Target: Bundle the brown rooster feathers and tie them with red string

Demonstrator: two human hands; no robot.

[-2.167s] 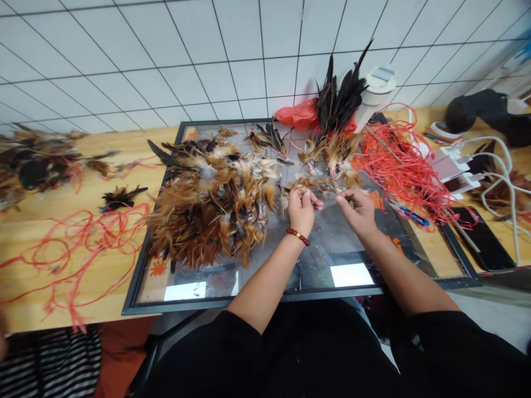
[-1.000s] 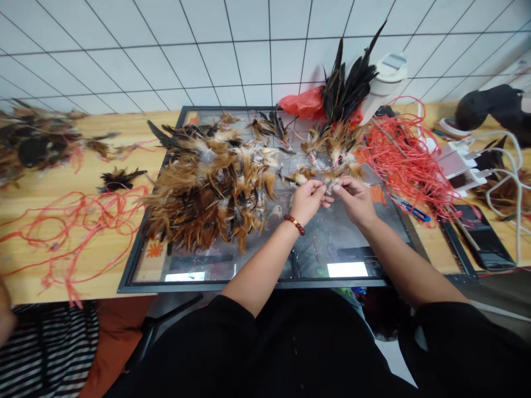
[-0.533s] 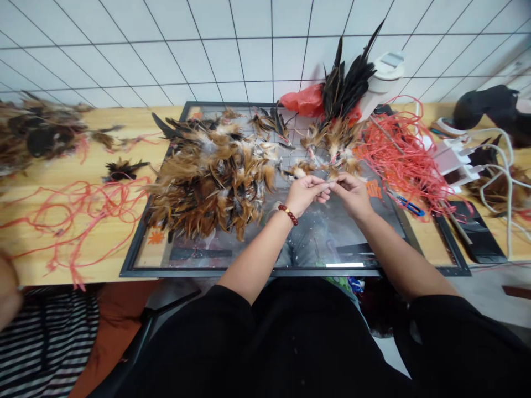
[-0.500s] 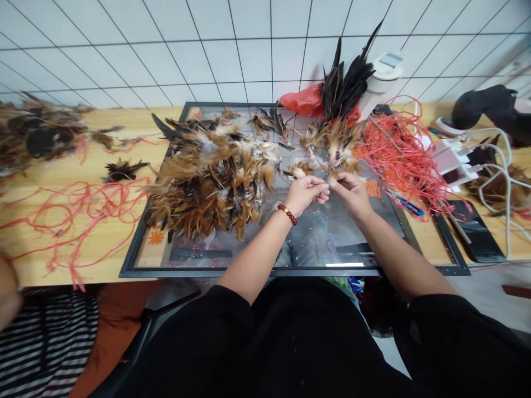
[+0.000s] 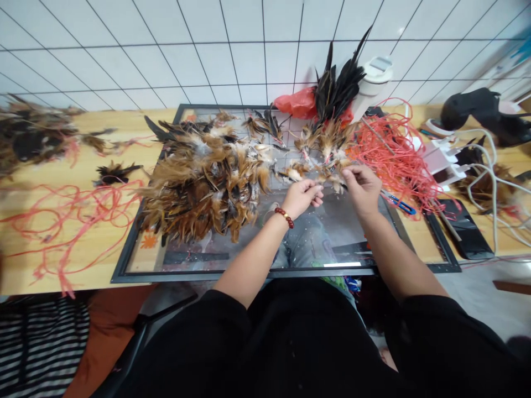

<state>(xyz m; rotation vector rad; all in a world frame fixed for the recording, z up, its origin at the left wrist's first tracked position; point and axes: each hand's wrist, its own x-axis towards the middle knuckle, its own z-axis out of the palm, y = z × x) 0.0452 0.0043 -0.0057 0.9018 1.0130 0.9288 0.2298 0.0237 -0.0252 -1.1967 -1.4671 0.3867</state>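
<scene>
My left hand (image 5: 304, 199), with a beaded bracelet at its wrist, hovers over the black-framed glass panel (image 5: 249, 271). Its fingers are pinched together, and whatever lies between them is too small to make out. To its right, my right hand (image 5: 364, 190) has thumb and forefinger pressed together; I cannot make out what they hold. Small tufts of brown and white feathers (image 5: 332, 181) show between and behind the two hands. A large heap of brown feathers (image 5: 207, 182) covers the panel's left part. Near the right hand lies a tangle of red plastic string (image 5: 385, 149).
Long black feathers (image 5: 338, 88) stand by a red plastic bag (image 5: 296, 103) and a white cylindrical container (image 5: 373, 83). On the right are a blue cutter (image 5: 400, 203), a phone (image 5: 470, 232) and white cables (image 5: 489, 171). Loose red strings (image 5: 78, 221) lie left. A person in striped cloth (image 5: 45, 342) sits alongside.
My hands have moved apart: the right one has gone right and slightly up, away from the left. The left stays nearly in place. The whole view has shifted slightly.
</scene>
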